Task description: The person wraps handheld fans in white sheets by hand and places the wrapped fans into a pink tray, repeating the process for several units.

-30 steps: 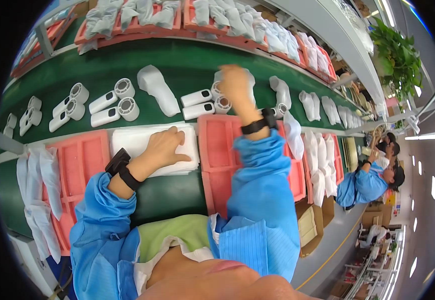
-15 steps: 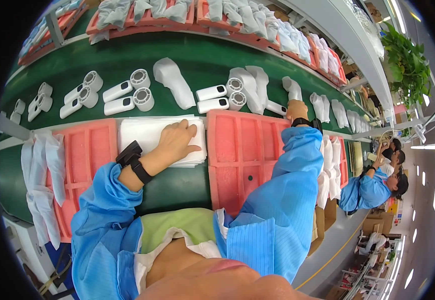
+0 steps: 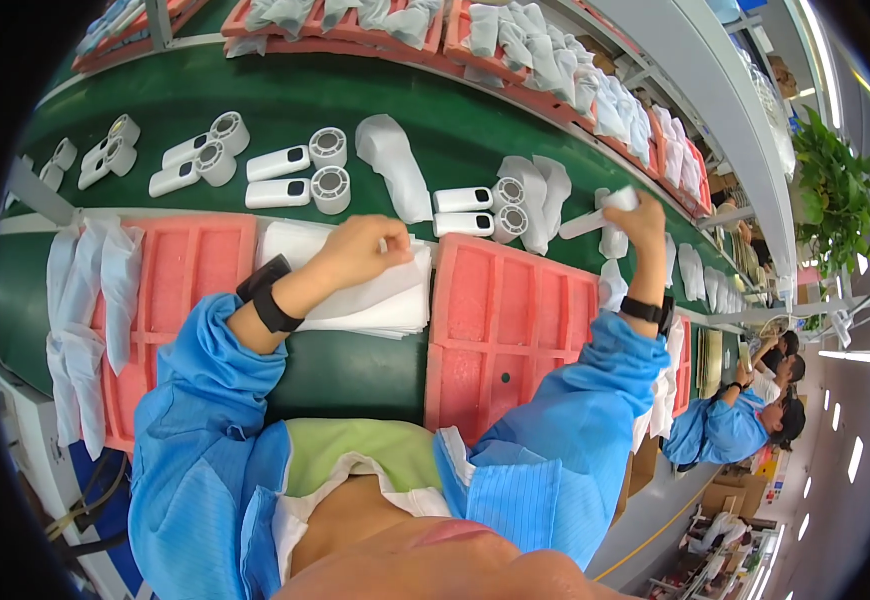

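Note:
My right hand (image 3: 641,222) is closed around the round head of a white handheld fan (image 3: 582,224), raised a little above the green belt, its handle pointing left. My left hand (image 3: 367,250) is closed in a pinch on the top white packing sleeve (image 3: 380,283), whose near part lifts off the stack of white sleeves (image 3: 365,318). Between my hands lies a pink foam tray (image 3: 500,330) with bare compartments. Beyond it, two white fans (image 3: 463,212) lie side by side on the belt, next to sleeved ones (image 3: 552,200).
Another pink tray (image 3: 190,265) stands left, with wrapped items (image 3: 80,290) along its left side. More bare fans (image 3: 300,178) and a wrapped one (image 3: 393,168) lie on the green belt (image 3: 285,100). Loaded pink trays (image 3: 355,45) line the far side. Co-workers (image 3: 725,425) are at right.
My right hand has lifted the fan off the belt and drawn it nearer. My left hand, flat on the sleeve stack before, has curled and raised the top sleeve.

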{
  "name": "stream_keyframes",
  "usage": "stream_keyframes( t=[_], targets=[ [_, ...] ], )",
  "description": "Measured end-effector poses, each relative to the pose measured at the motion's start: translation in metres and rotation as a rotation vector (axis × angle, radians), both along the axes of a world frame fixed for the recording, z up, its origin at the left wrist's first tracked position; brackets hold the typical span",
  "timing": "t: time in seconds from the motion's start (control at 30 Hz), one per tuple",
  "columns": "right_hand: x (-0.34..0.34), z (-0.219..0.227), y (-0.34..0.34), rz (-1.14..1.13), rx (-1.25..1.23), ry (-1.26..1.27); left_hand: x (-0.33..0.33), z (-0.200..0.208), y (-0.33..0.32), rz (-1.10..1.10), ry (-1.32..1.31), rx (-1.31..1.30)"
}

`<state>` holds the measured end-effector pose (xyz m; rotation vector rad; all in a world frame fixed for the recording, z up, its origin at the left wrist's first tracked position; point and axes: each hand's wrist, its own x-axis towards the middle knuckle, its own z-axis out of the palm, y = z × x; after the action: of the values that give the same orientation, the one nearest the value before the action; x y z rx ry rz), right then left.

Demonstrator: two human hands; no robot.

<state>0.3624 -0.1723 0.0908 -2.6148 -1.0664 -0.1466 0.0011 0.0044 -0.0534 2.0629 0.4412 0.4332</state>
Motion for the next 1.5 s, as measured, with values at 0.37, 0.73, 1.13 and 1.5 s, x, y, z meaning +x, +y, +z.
stream_keyframes(
  t=[0.37, 0.73, 1.13, 1.5],
  targets=[
    [-0.194, -0.002, 0.068, 0.786, 0.451, 0.373, -0.032, 0.062, 0.013, 0.153, -0.312, -0.317],
    [-0.268, -0.072, 0.105, 0.802, 0.556, 0.056, -0.037, 0.063, 0.009, 0.205, -0.707, -0.893],
    [-0.223, -0.087, 0.102, 0.646, 0.743, 0.186, -0.009, 0.064, -0.024, 0.286, -0.617, 0.507],
    [-0.228, -0.051, 0.083, 1.014, 0.731, 0.543, -0.028, 0.089, 0.013, -0.139, -0.733, -0.312]
  ],
)
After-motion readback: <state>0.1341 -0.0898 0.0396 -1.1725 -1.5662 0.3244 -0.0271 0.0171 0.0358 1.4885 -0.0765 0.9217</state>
